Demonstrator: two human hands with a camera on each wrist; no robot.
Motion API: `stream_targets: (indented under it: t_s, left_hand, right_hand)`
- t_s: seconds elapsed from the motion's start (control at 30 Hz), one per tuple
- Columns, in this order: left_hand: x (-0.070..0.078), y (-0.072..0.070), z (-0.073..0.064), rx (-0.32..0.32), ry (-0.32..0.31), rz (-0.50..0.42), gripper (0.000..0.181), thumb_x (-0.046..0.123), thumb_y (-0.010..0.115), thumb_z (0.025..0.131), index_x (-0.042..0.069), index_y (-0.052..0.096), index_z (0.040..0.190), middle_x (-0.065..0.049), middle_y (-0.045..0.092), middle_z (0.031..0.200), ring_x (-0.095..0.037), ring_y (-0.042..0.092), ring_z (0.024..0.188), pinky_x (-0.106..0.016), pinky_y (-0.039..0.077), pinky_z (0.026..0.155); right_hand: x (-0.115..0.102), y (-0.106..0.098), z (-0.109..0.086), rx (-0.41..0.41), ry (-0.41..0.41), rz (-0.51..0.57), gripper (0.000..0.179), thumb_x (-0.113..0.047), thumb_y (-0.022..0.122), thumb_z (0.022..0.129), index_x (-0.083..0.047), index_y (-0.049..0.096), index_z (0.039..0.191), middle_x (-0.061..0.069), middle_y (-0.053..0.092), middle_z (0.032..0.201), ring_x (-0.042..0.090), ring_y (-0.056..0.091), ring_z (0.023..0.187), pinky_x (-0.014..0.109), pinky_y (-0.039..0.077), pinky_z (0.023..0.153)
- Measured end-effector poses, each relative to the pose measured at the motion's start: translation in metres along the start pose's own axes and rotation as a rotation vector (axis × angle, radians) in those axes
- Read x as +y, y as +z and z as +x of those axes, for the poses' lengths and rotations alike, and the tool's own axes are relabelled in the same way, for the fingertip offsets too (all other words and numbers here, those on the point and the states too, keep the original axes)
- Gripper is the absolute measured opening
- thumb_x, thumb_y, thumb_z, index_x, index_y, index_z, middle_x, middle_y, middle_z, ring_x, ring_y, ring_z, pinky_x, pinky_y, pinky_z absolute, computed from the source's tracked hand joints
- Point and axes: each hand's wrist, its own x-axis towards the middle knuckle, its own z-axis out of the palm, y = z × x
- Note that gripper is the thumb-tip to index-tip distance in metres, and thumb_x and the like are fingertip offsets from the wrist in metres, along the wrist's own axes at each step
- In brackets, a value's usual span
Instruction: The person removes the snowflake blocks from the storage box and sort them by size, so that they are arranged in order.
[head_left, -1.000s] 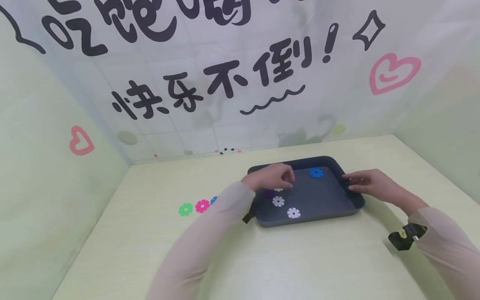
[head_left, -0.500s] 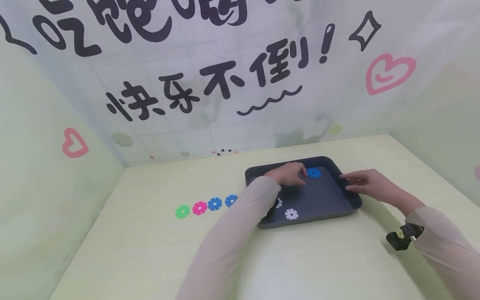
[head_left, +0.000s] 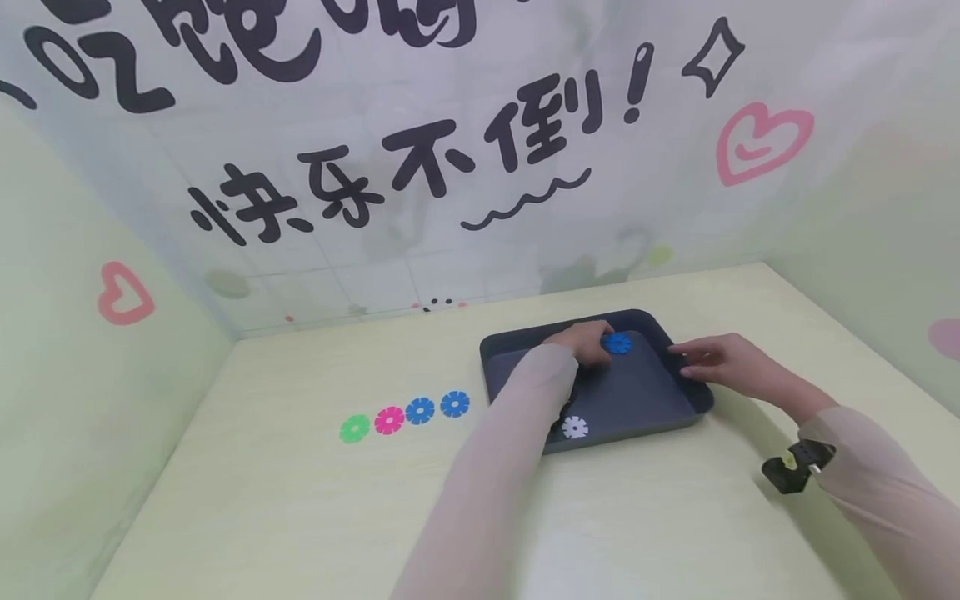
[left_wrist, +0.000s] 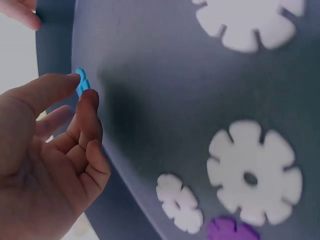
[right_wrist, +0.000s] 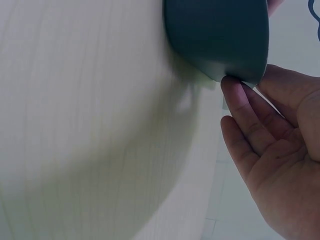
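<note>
My left hand reaches into the dark grey tray, fingertips right at a blue notched plastic disc. The left wrist view shows thumb and finger close together, with part of the blue disc between their tips. At the tray's right side, my right hand grips the wall; in its wrist view the fingers rest against the tray's corner. A white notched disc lies near the tray's front. More white discs and a purple one appear in the left wrist view.
Left of the tray, a row of notched discs lies on the pale wooden table: green, pink and two blue. A printed backdrop rises behind the table, with side panels at left and right.
My left hand has moved right across the tray to the blue disc, and the row of discs on the table has come out from behind the sleeve. The right hand stays at the tray.
</note>
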Motion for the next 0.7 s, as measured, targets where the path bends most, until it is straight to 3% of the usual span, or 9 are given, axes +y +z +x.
stream_targets:
  t_s: [0.37,0.5,0.7]
  left_hand:
    - [0.009,0.006,0.017,0.01,-0.039,0.011,0.058,0.019,0.058,0.086,0.021,0.036,0.14,0.005,0.042,0.138,-0.008,0.045,0.11,-0.025,0.037,0.091]
    - [0.007,0.011,0.025,0.024,-0.055,0.037,0.051,0.02,0.056,0.089,0.02,0.041,0.138,0.005,0.044,0.136,-0.008,0.046,0.11,-0.023,0.038,0.088]
    - [0.011,0.016,0.026,0.053,-0.087,0.054,0.04,0.023,0.055,0.092,0.019,0.05,0.131,0.003,0.051,0.129,-0.01,0.051,0.106,-0.024,0.041,0.086]
  right_hand:
    - [0.0,0.001,0.001,-0.004,0.022,0.055,0.038,-0.004,0.065,0.083,0.011,0.055,0.117,0.03,0.058,0.109,0.037,0.061,0.092,0.03,0.051,0.068]
    - [-0.002,0.002,0.0,-0.005,0.027,0.063,0.037,-0.002,0.064,0.083,0.012,0.055,0.117,0.029,0.059,0.107,0.036,0.062,0.091,0.03,0.051,0.067]
    - [-0.003,0.0,-0.003,0.0,0.03,0.043,0.037,-0.003,0.065,0.083,0.01,0.056,0.116,0.027,0.06,0.105,0.034,0.063,0.089,0.03,0.051,0.066]
